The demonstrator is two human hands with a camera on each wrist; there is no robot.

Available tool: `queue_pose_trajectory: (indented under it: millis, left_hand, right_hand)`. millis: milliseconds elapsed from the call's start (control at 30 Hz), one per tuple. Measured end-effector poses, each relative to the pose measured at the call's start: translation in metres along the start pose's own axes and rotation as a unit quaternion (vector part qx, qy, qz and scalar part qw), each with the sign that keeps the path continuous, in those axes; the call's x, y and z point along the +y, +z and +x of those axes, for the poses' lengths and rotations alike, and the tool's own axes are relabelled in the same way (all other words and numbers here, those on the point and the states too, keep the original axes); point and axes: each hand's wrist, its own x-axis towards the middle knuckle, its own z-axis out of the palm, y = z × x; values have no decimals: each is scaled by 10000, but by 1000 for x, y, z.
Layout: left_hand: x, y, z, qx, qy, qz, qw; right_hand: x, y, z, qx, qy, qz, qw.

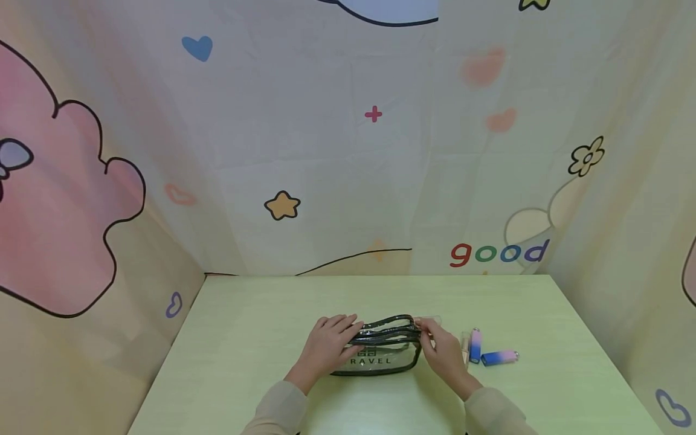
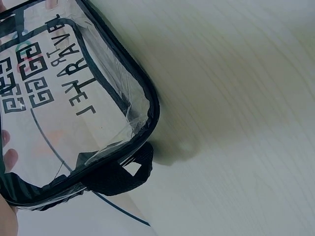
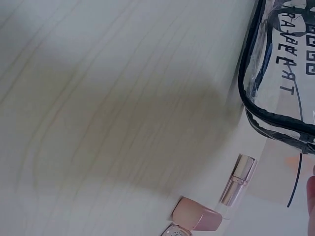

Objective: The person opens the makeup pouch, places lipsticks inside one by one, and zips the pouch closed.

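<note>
A clear pouch with black trim and "TRAVEL" lettering (image 1: pixel 375 362) stands on the table between both hands. My left hand (image 1: pixel 323 345) grips its left end, fingers over the top edge. At the upper right corner, by the black zipper strip, my right hand (image 1: pixel 444 353) pinches the pouch. In the left wrist view, the see-through side of the pouch (image 2: pixel 54 118) shows my fingertips (image 2: pixel 11 158) on its far edge, and a black side loop (image 2: pixel 123 177) sticks out. A sliver of my right fingers (image 3: pixel 311 196) shows at the right wrist view's edge.
Right of the pouch lie two pink-to-blue tubes (image 1: pixel 475 345) (image 1: pixel 500 357) and a slim clear tube with a shiny cap (image 3: pixel 241 174). A pink-capped item (image 3: pixel 197 215) sits beside that tube. A printed curtain (image 1: pixel 348 151) hangs behind the pale green table (image 1: pixel 244 314).
</note>
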Motion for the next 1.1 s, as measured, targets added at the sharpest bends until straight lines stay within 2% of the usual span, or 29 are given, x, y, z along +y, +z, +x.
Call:
queue_pose_trajectory:
  millis: [467, 700, 767, 1100]
  left_hand:
    - [-1, 0, 0, -25, 8, 16, 10000]
    - [-1, 4, -1, 472, 167, 105, 9987]
    - [-1, 4, -1, 495, 176, 117, 9985]
    - [-1, 3, 0, 118, 67, 83, 9999]
  right_hand:
    - [3, 0, -4, 112, -154, -315, 9993]
    - [5, 0, -6, 282, -273, -403, 9984]
    - [6, 0, -6, 320, -311, -451, 9980]
    - [11, 0, -5, 521, -723, -660, 9938]
